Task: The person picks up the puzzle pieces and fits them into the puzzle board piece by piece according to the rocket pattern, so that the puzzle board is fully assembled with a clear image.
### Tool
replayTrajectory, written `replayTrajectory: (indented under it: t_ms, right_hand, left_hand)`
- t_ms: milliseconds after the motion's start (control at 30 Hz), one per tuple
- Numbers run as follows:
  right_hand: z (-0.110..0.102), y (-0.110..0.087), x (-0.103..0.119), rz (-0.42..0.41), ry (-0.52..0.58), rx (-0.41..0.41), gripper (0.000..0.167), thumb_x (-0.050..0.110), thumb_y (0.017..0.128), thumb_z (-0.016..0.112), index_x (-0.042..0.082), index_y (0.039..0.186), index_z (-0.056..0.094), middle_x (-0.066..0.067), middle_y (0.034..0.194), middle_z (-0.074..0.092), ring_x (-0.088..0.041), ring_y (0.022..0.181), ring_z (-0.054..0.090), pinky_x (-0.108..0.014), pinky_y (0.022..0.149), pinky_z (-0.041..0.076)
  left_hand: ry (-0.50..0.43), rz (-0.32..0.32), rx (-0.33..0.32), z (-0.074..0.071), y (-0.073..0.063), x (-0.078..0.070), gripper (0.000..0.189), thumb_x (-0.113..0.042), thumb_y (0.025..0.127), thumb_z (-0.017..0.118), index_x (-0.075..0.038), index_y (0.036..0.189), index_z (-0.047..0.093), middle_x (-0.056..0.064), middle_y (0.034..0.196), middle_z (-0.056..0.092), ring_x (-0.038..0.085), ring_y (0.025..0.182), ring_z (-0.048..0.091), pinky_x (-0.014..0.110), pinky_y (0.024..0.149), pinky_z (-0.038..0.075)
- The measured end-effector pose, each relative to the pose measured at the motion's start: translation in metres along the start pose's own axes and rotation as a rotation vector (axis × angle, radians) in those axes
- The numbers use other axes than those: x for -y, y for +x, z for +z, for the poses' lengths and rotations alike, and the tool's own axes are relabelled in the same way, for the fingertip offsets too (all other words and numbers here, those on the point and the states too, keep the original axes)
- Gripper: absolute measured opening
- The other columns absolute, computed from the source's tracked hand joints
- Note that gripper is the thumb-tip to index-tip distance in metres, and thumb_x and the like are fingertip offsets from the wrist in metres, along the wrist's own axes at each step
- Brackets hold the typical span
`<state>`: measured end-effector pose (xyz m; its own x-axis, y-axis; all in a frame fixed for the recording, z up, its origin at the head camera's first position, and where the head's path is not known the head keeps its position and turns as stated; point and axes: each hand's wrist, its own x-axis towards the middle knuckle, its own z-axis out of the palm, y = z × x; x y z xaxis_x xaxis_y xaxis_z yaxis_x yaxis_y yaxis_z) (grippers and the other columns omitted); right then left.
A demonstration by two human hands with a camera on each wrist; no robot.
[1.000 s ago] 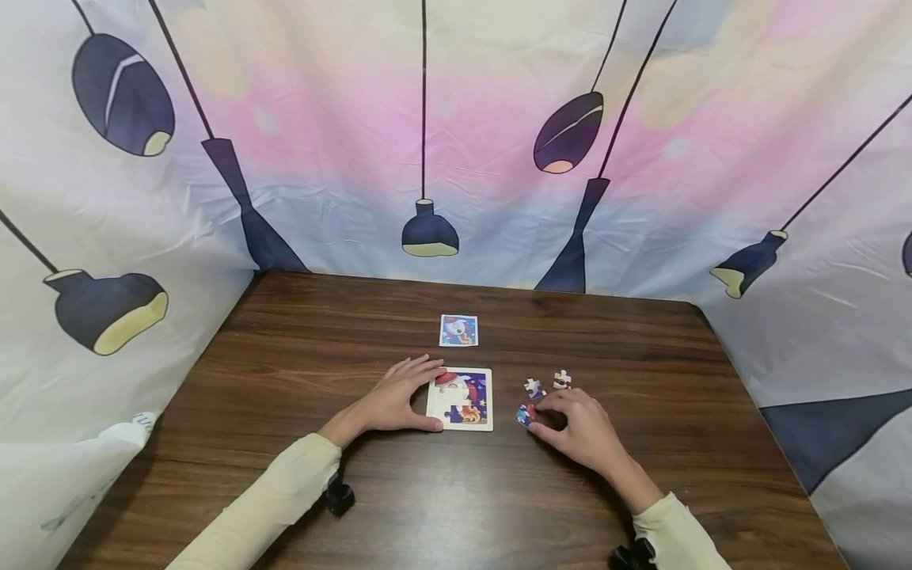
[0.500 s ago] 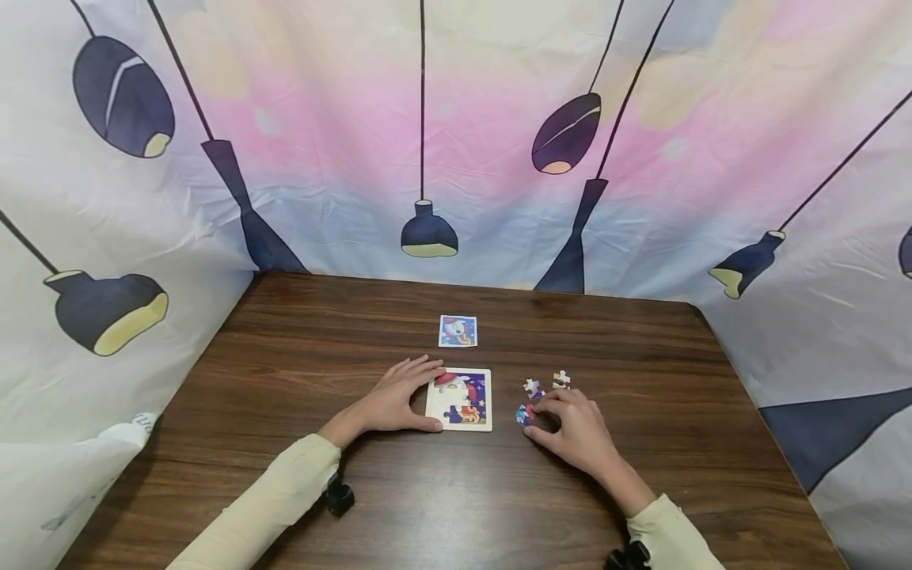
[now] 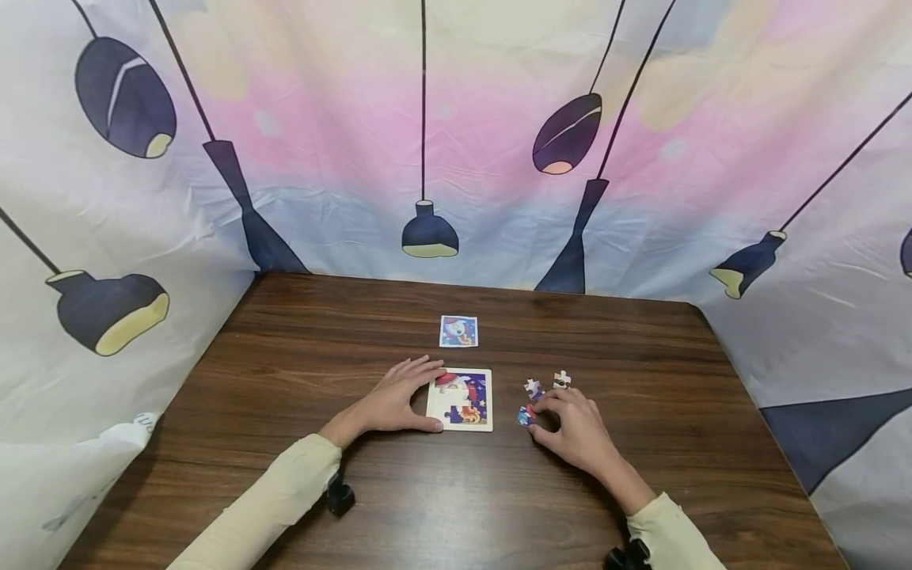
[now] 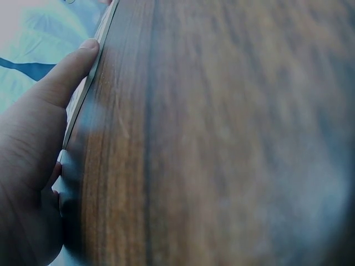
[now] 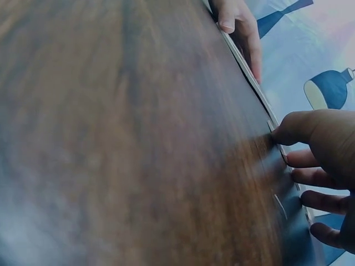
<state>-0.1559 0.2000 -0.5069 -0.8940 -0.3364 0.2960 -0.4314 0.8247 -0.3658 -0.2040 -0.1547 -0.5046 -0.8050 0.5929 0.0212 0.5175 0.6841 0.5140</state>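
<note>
A small jigsaw board (image 3: 438,400) with a cartoon picture lies in the middle of the table, its left part showing bare pale backing. My left hand (image 3: 395,400) rests along its left side, fingers spread fairly straight at the upper corner and thumb (image 4: 86,52) touching the lower one. Right of the board, my right hand (image 3: 580,431) pinches a blue and red puzzle piece (image 3: 524,416) between thumb and index finger, at table level. Just beyond that hand lie two loose pieces, a purple and white one (image 3: 533,388) and a whitish one (image 3: 562,379).
A square picture card (image 3: 458,331) with a similar cartoon lies behind the board. The dark wooden table (image 3: 342,317) meets a printed cloth backdrop (image 3: 356,198) at its back and sides.
The right hand has shifted very slightly, with the puzzle piece still in its pinch. The left hand and the board have kept their place.
</note>
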Motion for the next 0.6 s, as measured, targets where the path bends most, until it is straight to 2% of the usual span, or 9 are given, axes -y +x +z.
replayTrajectory:
  t_ms: [200,333,467,600]
  right_hand:
    - [-0.004,0.002,-0.001,-0.012,-0.003,0.014,0.024,0.031,0.079,0.086,0.02,0.099,0.08,0.001,0.108,0.074,-0.024,0.11,0.063,-0.052,0.086,0.052]
    - [-0.007,0.007,0.002,-0.038,0.006,0.025,0.025,0.031,0.08,0.086,0.019,0.101,0.079,0.001,0.109,0.074,-0.023,0.111,0.064,-0.05,0.094,0.053]
    - [-0.008,0.016,0.009,-0.072,0.014,0.024,0.025,0.03,0.081,0.086,0.018,0.101,0.079,0.001,0.109,0.075,-0.022,0.111,0.066,-0.05,0.106,0.049]
    - [-0.006,0.026,0.02,-0.12,0.034,0.027,0.026,0.032,0.082,0.085,0.017,0.102,0.079,0.002,0.108,0.075,-0.02,0.108,0.066,-0.048,0.102,0.051]
  left_hand:
    - [-0.002,-0.001,0.003,0.001,0.001,0.001,0.102,-0.07,0.079,0.075,-0.017,0.158,0.041,0.002,0.165,0.034,0.027,0.157,0.018,0.057,0.125,0.009]
    - [-0.001,-0.007,0.009,0.001,0.001,0.001,0.102,-0.071,0.078,0.075,-0.018,0.158,0.041,0.002,0.166,0.033,0.027,0.157,0.017,0.057,0.125,0.009]
    - [0.0,-0.004,0.006,0.0,0.001,0.0,0.102,-0.071,0.078,0.075,-0.017,0.158,0.041,0.003,0.165,0.033,0.028,0.157,0.018,0.058,0.125,0.009]
    - [0.008,-0.005,0.005,0.0,0.001,0.0,0.103,-0.071,0.078,0.075,-0.017,0.158,0.04,0.002,0.166,0.033,0.028,0.157,0.018,0.058,0.125,0.01]
